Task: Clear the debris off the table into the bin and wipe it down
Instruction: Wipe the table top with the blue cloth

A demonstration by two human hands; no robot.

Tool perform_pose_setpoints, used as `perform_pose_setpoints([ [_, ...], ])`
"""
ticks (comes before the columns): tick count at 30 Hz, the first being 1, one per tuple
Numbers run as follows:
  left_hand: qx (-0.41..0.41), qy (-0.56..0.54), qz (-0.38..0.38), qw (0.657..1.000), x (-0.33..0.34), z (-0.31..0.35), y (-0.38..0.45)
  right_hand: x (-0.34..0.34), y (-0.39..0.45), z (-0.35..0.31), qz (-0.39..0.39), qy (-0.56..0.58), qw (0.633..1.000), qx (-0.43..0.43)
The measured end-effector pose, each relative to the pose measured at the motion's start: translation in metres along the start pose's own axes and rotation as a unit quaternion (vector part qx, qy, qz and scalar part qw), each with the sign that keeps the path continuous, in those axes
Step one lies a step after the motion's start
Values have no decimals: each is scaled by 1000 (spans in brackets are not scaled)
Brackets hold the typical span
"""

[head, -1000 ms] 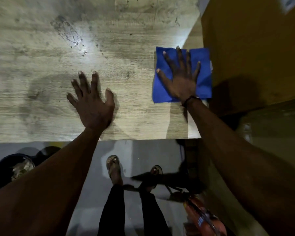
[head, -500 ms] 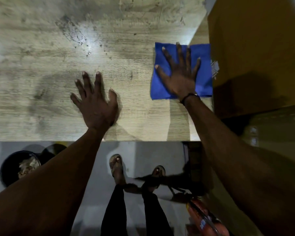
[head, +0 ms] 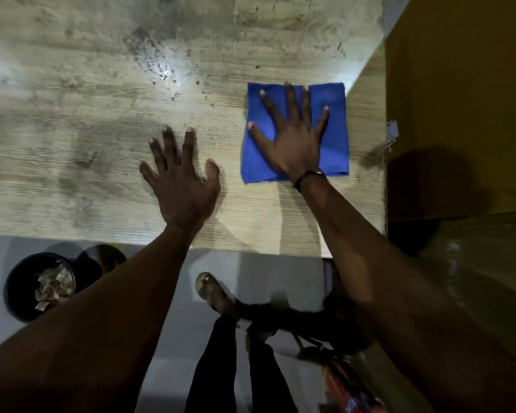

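Observation:
A folded blue cloth (head: 334, 135) lies flat on the wooden table (head: 72, 129), close to its right edge. My right hand (head: 292, 138) presses down on the cloth with fingers spread straight. My left hand (head: 182, 180) rests flat on the bare tabletop to the left of the cloth, fingers spread, holding nothing. A dark round bin (head: 39, 286) stands on the floor below the table's near edge at the left, with crumpled paper scraps inside. Dark smudges and specks mark the tabletop.
A yellow-brown wall or cabinet side (head: 459, 99) runs along the table's right edge. My feet in sandals (head: 212, 293) stand on the grey floor by the table's near edge. An orange-red object (head: 346, 389) lies on the floor at the lower right.
My right hand has slid the blue cloth slightly left, away from the table's right edge. My left hand stays flat on the table in about the same spot.

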State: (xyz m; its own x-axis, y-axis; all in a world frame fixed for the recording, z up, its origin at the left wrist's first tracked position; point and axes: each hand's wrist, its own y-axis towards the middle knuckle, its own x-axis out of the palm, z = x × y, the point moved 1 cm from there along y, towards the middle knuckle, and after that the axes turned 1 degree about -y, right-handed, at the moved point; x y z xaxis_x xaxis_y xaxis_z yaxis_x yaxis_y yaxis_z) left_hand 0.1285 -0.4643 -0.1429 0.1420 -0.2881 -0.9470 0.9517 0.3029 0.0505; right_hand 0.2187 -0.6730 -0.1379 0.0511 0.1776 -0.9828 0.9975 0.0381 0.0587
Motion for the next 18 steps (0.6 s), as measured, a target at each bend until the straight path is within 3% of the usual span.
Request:
perform_pose_setpoints([
  [2,-3,-4,1,1000,0,0,0,2,-8,-3,1,5,1000,10],
  [8,-4,9,1,1000,-1,0,0,-18,-146,6,-47,6,997,-64],
  [13,3,7,11,1000,2,-1,0,-22,-103,80,-21,-22,998,47],
  [18,-3,0,-1,1000,1,1,0,-14,-51,51,-15,-17,999,46],
])
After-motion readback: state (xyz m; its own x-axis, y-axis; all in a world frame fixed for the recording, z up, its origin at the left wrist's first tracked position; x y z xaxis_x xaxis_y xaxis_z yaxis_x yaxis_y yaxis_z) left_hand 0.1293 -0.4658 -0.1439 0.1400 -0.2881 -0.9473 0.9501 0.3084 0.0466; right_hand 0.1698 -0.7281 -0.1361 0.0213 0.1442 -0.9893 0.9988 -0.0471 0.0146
